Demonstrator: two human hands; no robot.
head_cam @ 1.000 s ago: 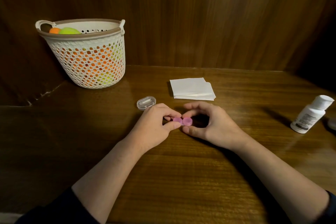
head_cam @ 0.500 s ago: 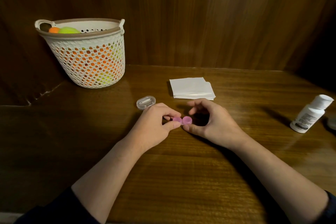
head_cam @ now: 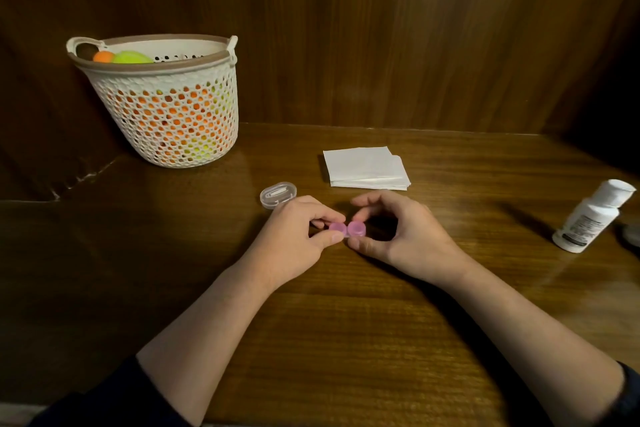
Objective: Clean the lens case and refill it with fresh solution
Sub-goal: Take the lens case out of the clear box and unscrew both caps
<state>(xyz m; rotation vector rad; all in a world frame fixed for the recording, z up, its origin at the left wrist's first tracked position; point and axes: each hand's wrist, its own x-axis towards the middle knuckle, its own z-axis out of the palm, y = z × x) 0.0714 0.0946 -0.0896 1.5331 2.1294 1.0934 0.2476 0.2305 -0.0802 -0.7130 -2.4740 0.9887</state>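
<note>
A small pink lens case [head_cam: 347, 229] with two round caps lies on the wooden table [head_cam: 346, 340] between my hands. My left hand [head_cam: 294, 236] pinches its left cap between thumb and forefinger. My right hand [head_cam: 398, 232] grips the right cap with thumb below and fingertips above. A white solution bottle [head_cam: 592, 215] with a white cap stands tilted-looking at the far right, well apart from both hands. A stack of folded white tissues [head_cam: 365, 168] lies just behind my hands.
A small clear plastic box [head_cam: 278, 194] sits just behind my left hand. A white lattice basket [head_cam: 166, 114] holding orange and green balls stands at the back left. Wood-panelled walls close the back and left sides. A dark object shows at the right edge.
My right fingers have shifted slightly on the right cap; the case and left hand stay in place.
</note>
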